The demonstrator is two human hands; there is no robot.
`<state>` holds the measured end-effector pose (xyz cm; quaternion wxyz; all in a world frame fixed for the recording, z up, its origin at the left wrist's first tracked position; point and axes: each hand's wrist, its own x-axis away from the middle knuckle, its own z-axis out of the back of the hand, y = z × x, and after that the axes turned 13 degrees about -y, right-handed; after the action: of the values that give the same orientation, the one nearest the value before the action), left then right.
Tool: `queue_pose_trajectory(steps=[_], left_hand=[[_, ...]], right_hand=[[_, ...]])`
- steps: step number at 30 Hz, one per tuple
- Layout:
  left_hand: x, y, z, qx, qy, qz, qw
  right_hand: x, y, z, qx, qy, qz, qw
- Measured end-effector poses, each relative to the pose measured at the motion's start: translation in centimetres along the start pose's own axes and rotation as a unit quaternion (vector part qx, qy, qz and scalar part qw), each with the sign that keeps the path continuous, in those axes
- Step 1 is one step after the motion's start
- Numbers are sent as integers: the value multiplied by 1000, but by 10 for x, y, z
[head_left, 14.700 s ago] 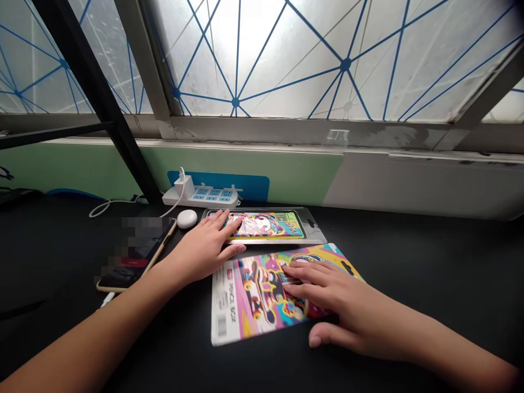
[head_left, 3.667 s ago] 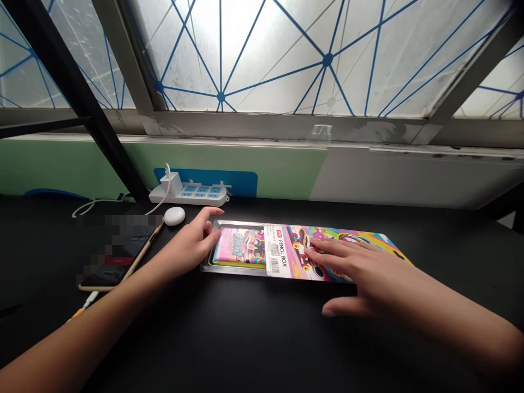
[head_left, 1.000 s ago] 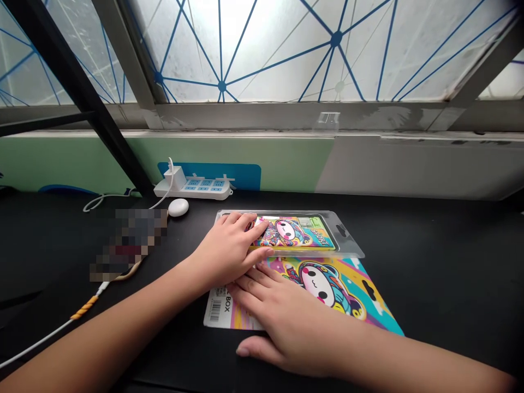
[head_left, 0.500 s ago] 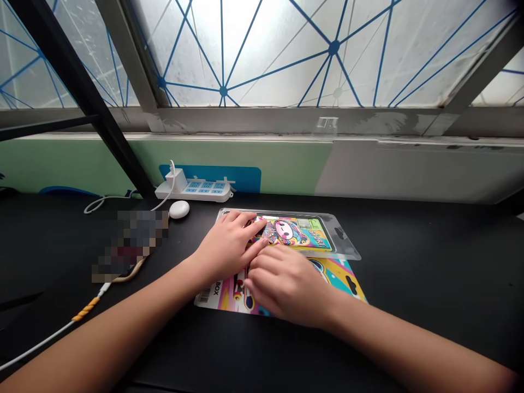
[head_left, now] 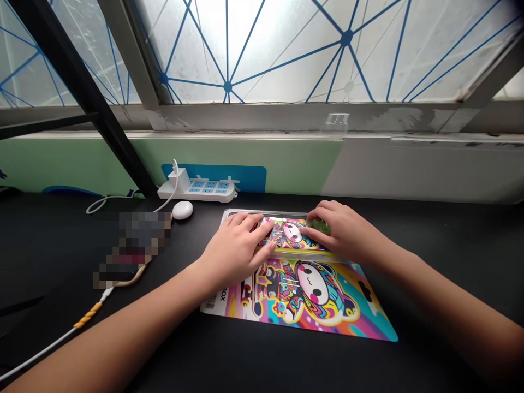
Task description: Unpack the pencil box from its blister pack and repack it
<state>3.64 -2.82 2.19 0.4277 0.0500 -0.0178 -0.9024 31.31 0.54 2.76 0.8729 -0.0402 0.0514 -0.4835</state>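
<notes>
A clear plastic blister tray (head_left: 282, 213) lies on the black table with a small colourful cartoon box (head_left: 286, 234) in it. Under its near side shows a larger printed card (head_left: 327, 300) with the same cartoon figure and a dark hanging slot at its right end. My left hand (head_left: 235, 248) lies over the left part of the tray and box, fingers stretched out. Over the box's right end rests my right hand (head_left: 347, 229), its thumb apart from its fingers and touching the printed face. A green patch of the box shows between them.
A white power strip (head_left: 208, 191) with a plugged-in charger (head_left: 179, 179) stands by the wall. Near it sits a white rounded case (head_left: 182, 210). To the left lies a blurred-out device with a white cable (head_left: 49, 349). A black slanted post (head_left: 82, 98) rises at the left.
My right hand has moved from the card up and right to the box's right end, uncovering the card's picture. The card's right end now lies nearer me. My left hand stays on the tray.
</notes>
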Motion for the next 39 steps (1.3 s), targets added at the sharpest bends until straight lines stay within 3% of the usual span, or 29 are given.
queue_pose_trajectory(steps=[10, 15, 21, 31, 39], left_hand=[[0, 1, 1, 12, 0, 8, 1000], [1, 2, 1, 37, 13, 24, 999], [2, 4, 3, 44, 51, 32, 997], [-2, -16, 6, 72, 54, 57, 994], [-2, -17, 2, 87, 77, 46, 992]], right_hand=[[4, 1, 7, -60, -71, -21, 995], [-1, -4, 7, -69, -66, -66, 993], [-1, -4, 3, -60, -17, -60, 996], [5, -16, 10, -143, -38, -113, 983], [5, -13, 4, -135, -6, -28, 990]])
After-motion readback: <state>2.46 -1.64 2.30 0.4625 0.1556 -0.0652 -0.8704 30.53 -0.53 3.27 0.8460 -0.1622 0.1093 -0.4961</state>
